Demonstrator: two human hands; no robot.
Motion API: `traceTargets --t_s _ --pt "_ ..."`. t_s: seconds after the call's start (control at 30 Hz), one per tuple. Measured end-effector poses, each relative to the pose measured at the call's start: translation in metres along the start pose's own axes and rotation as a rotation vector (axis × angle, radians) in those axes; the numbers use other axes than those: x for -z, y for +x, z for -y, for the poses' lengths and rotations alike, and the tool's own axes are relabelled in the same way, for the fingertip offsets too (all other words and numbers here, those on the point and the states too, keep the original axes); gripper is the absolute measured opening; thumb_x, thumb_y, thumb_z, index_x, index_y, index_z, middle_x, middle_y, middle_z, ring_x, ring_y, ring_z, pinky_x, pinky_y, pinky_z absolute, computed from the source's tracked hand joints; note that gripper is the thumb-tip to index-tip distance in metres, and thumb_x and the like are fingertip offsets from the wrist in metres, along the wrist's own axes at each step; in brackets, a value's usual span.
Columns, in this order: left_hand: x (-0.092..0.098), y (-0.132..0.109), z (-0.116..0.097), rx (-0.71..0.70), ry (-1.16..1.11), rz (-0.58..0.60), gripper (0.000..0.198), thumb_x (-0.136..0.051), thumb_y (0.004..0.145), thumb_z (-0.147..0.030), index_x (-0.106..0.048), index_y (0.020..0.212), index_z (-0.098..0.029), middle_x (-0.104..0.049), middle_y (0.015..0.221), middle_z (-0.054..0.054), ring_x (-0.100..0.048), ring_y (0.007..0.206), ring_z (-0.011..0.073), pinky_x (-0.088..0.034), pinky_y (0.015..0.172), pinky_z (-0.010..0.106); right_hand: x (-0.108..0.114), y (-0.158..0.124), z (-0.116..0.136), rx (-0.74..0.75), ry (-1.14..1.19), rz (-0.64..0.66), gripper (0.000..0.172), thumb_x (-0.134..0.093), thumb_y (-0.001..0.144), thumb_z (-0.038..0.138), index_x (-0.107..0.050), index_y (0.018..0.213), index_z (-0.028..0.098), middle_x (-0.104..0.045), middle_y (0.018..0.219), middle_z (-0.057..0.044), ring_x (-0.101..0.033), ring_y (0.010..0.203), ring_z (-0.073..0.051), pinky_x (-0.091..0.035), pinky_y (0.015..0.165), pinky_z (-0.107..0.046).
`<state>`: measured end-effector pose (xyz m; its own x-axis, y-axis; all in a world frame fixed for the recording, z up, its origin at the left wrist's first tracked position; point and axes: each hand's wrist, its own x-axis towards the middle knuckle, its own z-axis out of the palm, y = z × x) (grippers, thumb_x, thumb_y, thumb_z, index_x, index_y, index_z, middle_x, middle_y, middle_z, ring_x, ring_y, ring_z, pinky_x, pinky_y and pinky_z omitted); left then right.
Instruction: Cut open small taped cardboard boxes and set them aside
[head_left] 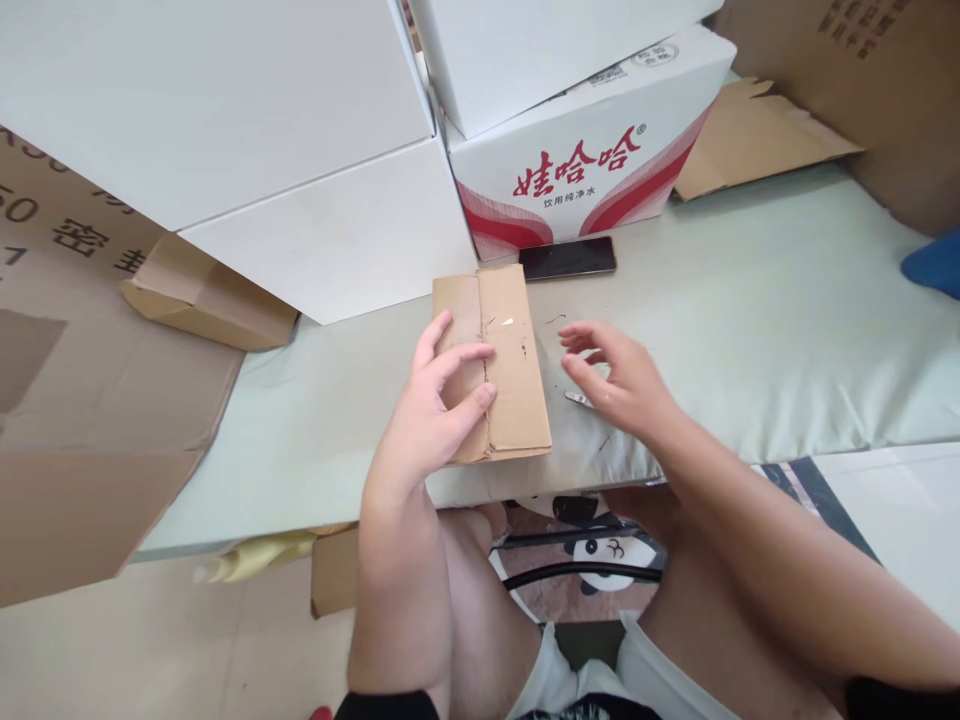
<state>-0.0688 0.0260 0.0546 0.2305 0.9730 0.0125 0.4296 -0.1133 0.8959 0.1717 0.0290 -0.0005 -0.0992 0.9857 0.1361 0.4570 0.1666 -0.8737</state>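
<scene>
A small brown cardboard box [514, 400] lies on the pale green cloth, its top flaps meeting at a rough seam down the middle. My left hand [442, 400] rests on its top, thumb and fingers spread over the seam and the left flap. To the right of the box, my right hand [619, 375] hovers over the cloth with its fingers loosely bent and apart, and nothing shows between them. Partly under that hand lies a small silver metal object [577, 399], whose kind I cannot make out. A few dark scraps are scattered beside the box.
Behind the box lies a black phone [568, 258], against a white and red carton [577, 180]. Large white boxes [330, 230] are stacked at the back left. Cardboard [757, 140] stands at the back right, near a blue object [934, 265]. The table cloth [787, 330] ends close to my legs.
</scene>
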Motion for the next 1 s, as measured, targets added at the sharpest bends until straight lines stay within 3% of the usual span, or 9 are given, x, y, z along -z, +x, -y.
traceTargets --t_s 0.07,0.17,0.3,0.47,0.57,0.7,0.83,0.9,1.0 --pt "0.003 0.0 0.003 0.004 0.017 0.001 0.035 -0.076 0.085 -0.046 -0.075 0.114 -0.026 -0.024 0.17 0.007 -0.011 0.161 0.0427 -0.011 0.129 0.065 0.015 0.003 -0.003 -0.204 -0.253 -0.003 0.025 -0.056 0.088 0.044 -0.065 0.101 0.025 -0.07 0.1 -0.011 -0.065 0.092 -0.03 -0.051 0.084 -0.051" --pt "0.006 -0.001 0.004 0.003 0.079 0.0 0.037 -0.074 0.087 -0.048 -0.073 0.117 -0.026 -0.025 0.171 0.009 -0.013 0.162 0.0406 -0.016 0.128 0.065 0.033 0.003 -0.008 -0.413 -0.579 0.182 0.028 -0.056 0.085 0.046 -0.064 0.102 0.025 -0.071 0.104 -0.012 -0.064 0.093 -0.032 -0.047 0.076 -0.046" --pt "0.007 -0.001 0.004 0.021 0.196 0.008 0.035 -0.071 0.088 -0.044 -0.07 0.118 -0.026 -0.024 0.172 0.008 -0.015 0.162 0.0364 -0.025 0.128 0.06 0.036 -0.001 -0.009 -0.484 -0.757 0.431 0.04 -0.059 0.083 0.053 -0.062 0.11 0.024 -0.071 0.109 -0.011 -0.066 0.093 -0.03 -0.043 0.068 -0.038" --pt "0.005 -0.001 0.007 -0.01 0.185 -0.015 0.067 -0.069 0.088 -0.04 -0.043 0.149 -0.027 -0.026 0.172 0.011 -0.022 0.161 0.0314 -0.024 0.13 0.054 0.024 0.003 -0.003 -0.525 -0.823 0.568 0.019 -0.061 0.082 0.036 -0.065 0.098 0.026 -0.072 0.107 -0.008 -0.065 0.094 -0.027 -0.038 0.064 -0.034" --pt "0.005 0.0 0.009 -0.011 0.171 -0.015 0.072 -0.069 0.087 -0.04 -0.037 0.151 -0.027 -0.025 0.172 0.011 -0.022 0.161 0.0307 -0.022 0.131 0.053 0.022 0.005 -0.002 -0.513 -0.824 0.554 0.011 -0.06 0.083 0.033 -0.066 0.088 0.025 -0.072 0.102 -0.009 -0.064 0.092 -0.027 -0.037 0.064 -0.034" --pt "0.004 -0.001 0.011 -0.008 0.152 -0.012 0.07 -0.07 0.087 -0.04 -0.039 0.149 -0.027 -0.023 0.173 0.011 -0.019 0.162 0.0311 -0.021 0.132 0.052 0.023 0.005 -0.005 -0.468 -0.783 0.464 0.016 -0.052 0.088 0.038 -0.06 0.086 0.024 -0.071 0.095 -0.01 -0.063 0.085 -0.026 -0.035 0.063 -0.034" --pt "0.003 -0.001 0.01 -0.022 0.099 -0.011 0.075 -0.073 0.086 -0.048 -0.038 0.149 -0.028 -0.025 0.172 0.011 -0.02 0.162 0.0325 -0.02 0.132 0.053 0.02 0.005 -0.008 -0.405 -0.537 0.312 0.015 -0.046 0.091 0.037 -0.049 0.087 0.024 -0.068 0.083 -0.006 -0.06 0.076 -0.022 -0.038 0.065 -0.032" --pt "0.002 -0.002 0.009 -0.043 0.02 -0.001 0.077 -0.073 0.086 -0.052 -0.037 0.15 -0.029 -0.027 0.171 0.01 -0.021 0.161 0.0321 -0.021 0.132 0.052 0.017 0.006 -0.008 -0.406 -0.427 0.256 0.016 -0.045 0.093 0.039 -0.047 0.086 0.024 -0.066 0.078 -0.004 -0.059 0.072 -0.021 -0.038 0.065 -0.032" --pt "-0.001 -0.004 0.007 -0.073 -0.189 0.034 0.065 -0.061 0.094 -0.057 -0.037 0.15 -0.033 -0.028 0.171 0.006 -0.026 0.16 0.0307 -0.029 0.13 0.049 0.014 0.007 -0.008 -0.428 -0.333 0.198 0.018 -0.046 0.094 0.042 -0.047 0.087 0.025 -0.064 0.074 -0.002 -0.059 0.07 -0.021 -0.039 0.066 -0.033"
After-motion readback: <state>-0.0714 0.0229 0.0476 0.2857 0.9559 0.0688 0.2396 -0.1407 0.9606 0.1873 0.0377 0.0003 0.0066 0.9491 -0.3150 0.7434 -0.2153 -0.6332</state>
